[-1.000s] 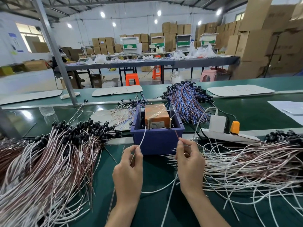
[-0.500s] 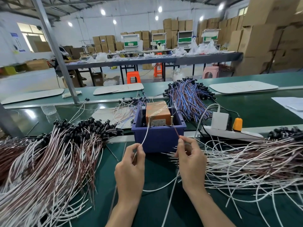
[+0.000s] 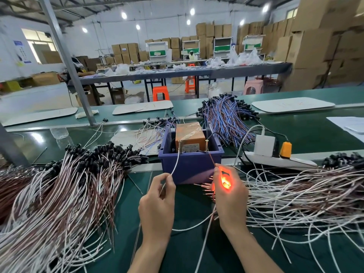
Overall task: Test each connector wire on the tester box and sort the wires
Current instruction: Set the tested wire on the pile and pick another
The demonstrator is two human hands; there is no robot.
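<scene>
**Head view, item: wire under test**
- Your left hand (image 3: 157,198) pinches white lead (image 3: 175,164), tip up at left post (image 3: 179,143).
- Your right hand (image 3: 230,194) pinches reddish lead (image 3: 211,159), aimed at right post (image 3: 206,142). Contact too small to tell. Orange glow inside curled fingers (lamp lit, likely).

**Risks**
- Lead slips off post: glow drops, good wire misjudged.
- Bare tips close to your fingers.
- Wire lands in wrong heap: left pile (image 3: 59,184) and right pile (image 3: 295,194) both near.

**Container**
- Blue bin (image 3: 189,168) holds orange tester box (image 3: 190,134) and dark cable.

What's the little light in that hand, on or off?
On. A bright orange glow shines from inside the right hand, between its curled fingers; the lamp itself is hidden.
</scene>
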